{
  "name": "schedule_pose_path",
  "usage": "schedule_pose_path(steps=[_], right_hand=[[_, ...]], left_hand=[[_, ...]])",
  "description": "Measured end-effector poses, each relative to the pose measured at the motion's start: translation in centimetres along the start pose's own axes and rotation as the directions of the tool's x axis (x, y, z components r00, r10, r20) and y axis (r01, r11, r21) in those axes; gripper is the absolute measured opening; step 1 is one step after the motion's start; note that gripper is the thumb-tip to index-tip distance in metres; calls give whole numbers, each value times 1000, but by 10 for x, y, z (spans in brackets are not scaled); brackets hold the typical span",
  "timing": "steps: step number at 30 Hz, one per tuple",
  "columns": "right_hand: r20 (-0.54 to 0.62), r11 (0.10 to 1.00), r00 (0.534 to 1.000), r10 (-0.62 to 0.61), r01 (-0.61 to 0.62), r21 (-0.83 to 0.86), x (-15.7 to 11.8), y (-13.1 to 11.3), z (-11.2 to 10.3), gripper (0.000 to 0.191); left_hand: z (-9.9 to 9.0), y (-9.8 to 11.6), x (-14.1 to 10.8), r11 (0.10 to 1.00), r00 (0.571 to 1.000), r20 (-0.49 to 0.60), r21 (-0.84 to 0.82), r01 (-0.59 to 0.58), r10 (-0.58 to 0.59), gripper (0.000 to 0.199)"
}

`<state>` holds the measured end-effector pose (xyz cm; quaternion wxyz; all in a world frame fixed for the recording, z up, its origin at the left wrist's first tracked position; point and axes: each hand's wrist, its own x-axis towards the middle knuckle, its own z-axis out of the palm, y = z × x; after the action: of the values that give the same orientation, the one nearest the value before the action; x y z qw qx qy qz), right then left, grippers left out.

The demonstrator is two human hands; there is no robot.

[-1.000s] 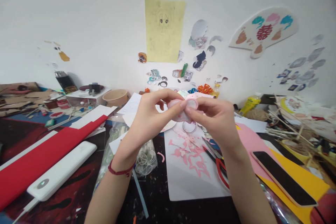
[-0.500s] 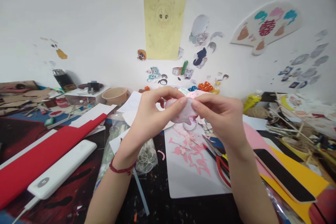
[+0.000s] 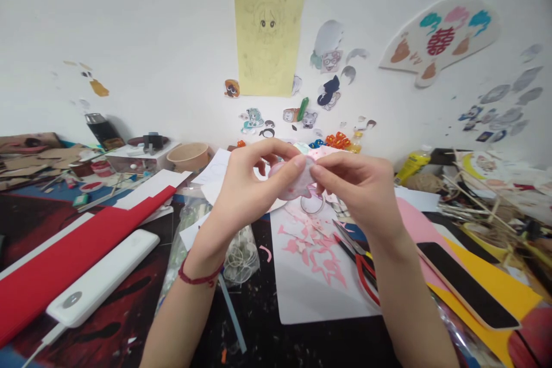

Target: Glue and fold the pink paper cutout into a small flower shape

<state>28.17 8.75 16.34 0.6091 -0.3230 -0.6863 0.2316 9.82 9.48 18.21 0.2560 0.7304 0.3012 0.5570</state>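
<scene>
Papery cut-out (image 3: 298,187), smooth phone screen (image 3: 468,284)

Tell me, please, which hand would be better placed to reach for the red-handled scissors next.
The right hand, probably: the red-handled scissors lie close to the right forearm, farther from the left hand. Both hands pinch the small cutout, so the left would have to hold it alone.

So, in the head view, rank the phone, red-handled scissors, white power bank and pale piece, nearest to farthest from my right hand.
1. Pale piece, touching your right hand.
2. Red-handled scissors, just below it.
3. Phone, lower right.
4. White power bank, far left.
</scene>
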Motion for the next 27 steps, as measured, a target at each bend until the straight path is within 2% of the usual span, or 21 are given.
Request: schedule_pose_path(steps=[3, 10, 23, 27], right_hand=[[9, 1000, 1000, -6, 6, -1, 0, 0, 0, 3], [113, 993, 988, 102, -108, 53, 2, -2, -11, 8], [58, 996, 996, 69, -72, 58, 0, -1, -13, 2], [123, 990, 987, 103, -113, 83, 1, 3, -11, 17]], left_hand=[[1, 1, -1, 1000, 1000, 17, -25, 14, -14, 14], [4, -5, -1, 993, 996, -92, -120, -15, 4, 13], [6, -5, -3, 989, 991, -122, -135, -65, 49, 12], [7, -8, -3, 982, 983, -165, -156, -109, 83, 10]])
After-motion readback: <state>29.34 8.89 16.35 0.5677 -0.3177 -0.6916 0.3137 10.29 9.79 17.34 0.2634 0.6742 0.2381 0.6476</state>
